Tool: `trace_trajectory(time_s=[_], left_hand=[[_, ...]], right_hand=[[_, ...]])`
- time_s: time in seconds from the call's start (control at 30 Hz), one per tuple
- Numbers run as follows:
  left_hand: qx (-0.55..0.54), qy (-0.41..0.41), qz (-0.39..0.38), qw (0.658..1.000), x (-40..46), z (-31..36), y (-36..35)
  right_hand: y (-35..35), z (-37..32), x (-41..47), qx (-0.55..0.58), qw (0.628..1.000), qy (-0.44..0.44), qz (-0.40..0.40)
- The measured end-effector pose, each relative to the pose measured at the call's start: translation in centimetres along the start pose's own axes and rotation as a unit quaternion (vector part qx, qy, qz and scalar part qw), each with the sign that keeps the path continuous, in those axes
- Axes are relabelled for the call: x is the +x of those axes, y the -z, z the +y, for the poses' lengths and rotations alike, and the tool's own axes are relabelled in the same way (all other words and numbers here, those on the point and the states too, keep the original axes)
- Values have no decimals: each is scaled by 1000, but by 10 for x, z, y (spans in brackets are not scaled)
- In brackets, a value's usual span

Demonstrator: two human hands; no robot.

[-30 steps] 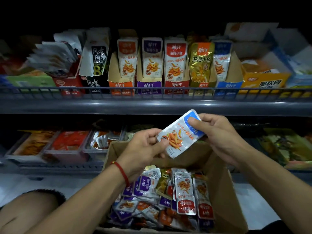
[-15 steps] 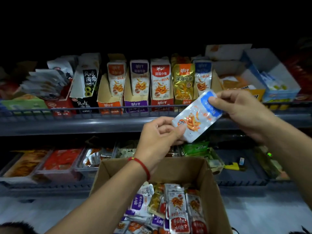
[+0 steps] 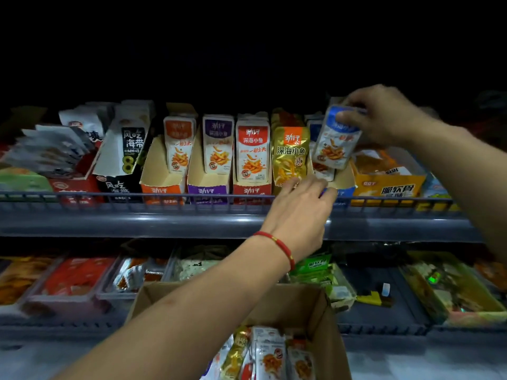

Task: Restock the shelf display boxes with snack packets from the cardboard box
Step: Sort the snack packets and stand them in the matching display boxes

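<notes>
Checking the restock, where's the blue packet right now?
Upper right of the head view: the right hand holds the blue packet over the blue box, beside the gold packets.

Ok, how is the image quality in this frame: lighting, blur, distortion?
Head view: dim overall, the top third is black; light falls mainly on the upper shelf's packets. The right hand and its blue packet are slightly motion-blurred, as is the left hand. The shelf rail bows from wide-angle distortion; the edges are soft and dark.
</notes>
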State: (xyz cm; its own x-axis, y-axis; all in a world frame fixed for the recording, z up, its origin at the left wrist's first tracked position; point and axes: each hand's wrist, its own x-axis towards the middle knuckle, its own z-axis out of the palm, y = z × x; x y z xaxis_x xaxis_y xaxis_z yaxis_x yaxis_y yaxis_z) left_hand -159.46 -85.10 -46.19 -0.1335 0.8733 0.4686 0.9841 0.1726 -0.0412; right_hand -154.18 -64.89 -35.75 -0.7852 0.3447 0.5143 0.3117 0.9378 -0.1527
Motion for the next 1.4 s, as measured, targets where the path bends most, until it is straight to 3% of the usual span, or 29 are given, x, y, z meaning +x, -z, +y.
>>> trace_trajectory(time_s=[0.17,0.37,0.57,0.97,1.27,1.4], left_hand=[[-2,-1,12,1000,4,2,-4],[-13,1,16,1000,4,3,-5],[-19,1,20,1000,4,4,-5],[-8,5,7,1000,4,6,-6],[32,21,3,999,1,11,-11],[1,17,20,1000,-11,9,-10]], right_hand=[[-23,7,8,13,998,14,-67],[-39,8,25,-17,997,20,-76],[-45,14,21,-135,988,60,-36],[-55,19,11,-181,983,31,-15],[-56,19,1,-174,983,53,31],[-48,9,-24,-100,990,59,75]])
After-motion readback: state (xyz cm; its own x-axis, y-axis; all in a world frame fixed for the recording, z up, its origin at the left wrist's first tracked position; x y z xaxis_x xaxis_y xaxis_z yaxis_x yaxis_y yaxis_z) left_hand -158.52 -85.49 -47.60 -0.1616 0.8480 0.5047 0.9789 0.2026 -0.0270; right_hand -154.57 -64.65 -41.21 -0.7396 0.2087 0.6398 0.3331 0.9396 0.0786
